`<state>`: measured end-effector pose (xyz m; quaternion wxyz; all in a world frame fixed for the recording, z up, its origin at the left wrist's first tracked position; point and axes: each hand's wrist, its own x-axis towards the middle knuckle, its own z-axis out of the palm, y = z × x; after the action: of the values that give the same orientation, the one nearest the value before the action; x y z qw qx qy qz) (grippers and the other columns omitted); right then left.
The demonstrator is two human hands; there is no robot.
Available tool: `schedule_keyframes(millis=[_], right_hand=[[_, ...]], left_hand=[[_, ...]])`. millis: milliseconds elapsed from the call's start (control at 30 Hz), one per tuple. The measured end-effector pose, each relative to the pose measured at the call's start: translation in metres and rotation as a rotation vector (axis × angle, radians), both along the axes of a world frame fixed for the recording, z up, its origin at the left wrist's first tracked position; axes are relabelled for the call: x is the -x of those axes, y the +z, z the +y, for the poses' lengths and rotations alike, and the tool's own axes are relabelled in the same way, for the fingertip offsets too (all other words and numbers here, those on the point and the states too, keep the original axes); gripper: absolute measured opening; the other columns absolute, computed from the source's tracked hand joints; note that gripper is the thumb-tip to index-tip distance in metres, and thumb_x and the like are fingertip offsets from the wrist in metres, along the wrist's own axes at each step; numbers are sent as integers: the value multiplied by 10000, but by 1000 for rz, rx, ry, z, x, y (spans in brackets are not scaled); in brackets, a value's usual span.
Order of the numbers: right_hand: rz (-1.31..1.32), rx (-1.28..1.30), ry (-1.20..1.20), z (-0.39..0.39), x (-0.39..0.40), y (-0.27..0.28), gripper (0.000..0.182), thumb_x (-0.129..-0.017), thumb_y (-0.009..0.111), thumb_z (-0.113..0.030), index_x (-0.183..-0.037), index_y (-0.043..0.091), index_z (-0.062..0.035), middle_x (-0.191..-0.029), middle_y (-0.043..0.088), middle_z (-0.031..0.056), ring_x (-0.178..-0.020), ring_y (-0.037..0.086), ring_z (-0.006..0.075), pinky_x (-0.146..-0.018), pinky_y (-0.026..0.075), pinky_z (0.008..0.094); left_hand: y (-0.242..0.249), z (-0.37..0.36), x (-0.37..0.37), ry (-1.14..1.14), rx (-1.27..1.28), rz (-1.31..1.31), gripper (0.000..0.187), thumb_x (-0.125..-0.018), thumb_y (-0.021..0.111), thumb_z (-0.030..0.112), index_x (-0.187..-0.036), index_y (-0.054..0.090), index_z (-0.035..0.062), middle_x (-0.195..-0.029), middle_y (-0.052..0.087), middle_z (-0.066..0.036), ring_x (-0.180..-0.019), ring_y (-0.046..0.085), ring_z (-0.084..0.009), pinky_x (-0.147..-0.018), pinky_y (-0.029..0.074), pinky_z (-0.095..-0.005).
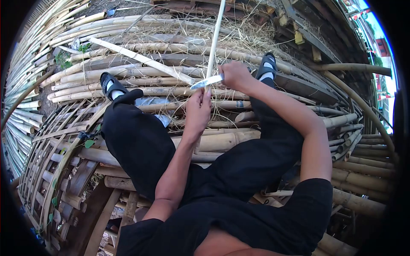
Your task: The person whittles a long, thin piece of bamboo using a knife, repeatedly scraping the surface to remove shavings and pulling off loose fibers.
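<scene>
My left hand (197,112) grips the near end of a long thin bamboo strip (215,38) that runs up and away to the top of the view. My right hand (235,75) holds a knife (206,82) by its handle, the pale blade pointing left and lying across the strip just above my left hand's fingers. Both hands are out in front of me, between my legs in black trousers. My feet in black sandals (112,86) rest on bamboo poles.
I sit on a heap of bamboo poles (222,141) with dry straw at the back. A flat split bamboo slat (141,59) lies diagonally at the upper left. A woven bamboo frame (51,162) lies at the lower left. Curved poles stand at the right.
</scene>
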<state>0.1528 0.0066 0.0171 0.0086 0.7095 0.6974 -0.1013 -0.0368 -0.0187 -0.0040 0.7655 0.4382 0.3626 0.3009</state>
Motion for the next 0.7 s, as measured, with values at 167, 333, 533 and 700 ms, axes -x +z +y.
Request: schedule_keyframes(millis=[167, 333, 533, 700], right_hand=[[-93, 17, -184, 20, -42, 4, 216, -743, 557, -191, -779, 662, -5, -769, 640, 210, -771, 641, 373, -695, 514, 447], [-26, -256, -753, 10, -136, 34, 322, -828, 512, -245, -824, 671, 34, -860, 630, 295, -837, 630, 403, -752, 499, 448], [136, 7, -302, -23, -61, 30, 286, -803, 525, -209, -780, 657, 44, -716, 611, 275, -691, 628, 405, -715, 499, 461], [107, 103, -68, -30, 1, 5, 232, -749, 541, -159, -718, 642, 47, -682, 620, 239, -655, 628, 401, -662, 518, 460]], left_hand=[[8, 0, 7, -21, 224, -89, 152, -981, 454, 195, -977, 468, 44, -585, 337, 75, -402, 250, 1, -348, 176, -180], [15, -5, 15, -124, 213, -95, 177, -980, 464, 206, -969, 500, 34, -584, 367, 64, -394, 258, 2, -345, 177, -183], [10, 1, 7, -101, 138, -17, 203, -978, 467, 217, -1003, 505, 19, -599, 423, 47, -387, 284, 0, -341, 198, -175], [2, 3, 6, -73, 110, 36, 202, -974, 476, 214, -1001, 506, 17, -604, 427, 43, -401, 292, -7, -350, 206, -181]])
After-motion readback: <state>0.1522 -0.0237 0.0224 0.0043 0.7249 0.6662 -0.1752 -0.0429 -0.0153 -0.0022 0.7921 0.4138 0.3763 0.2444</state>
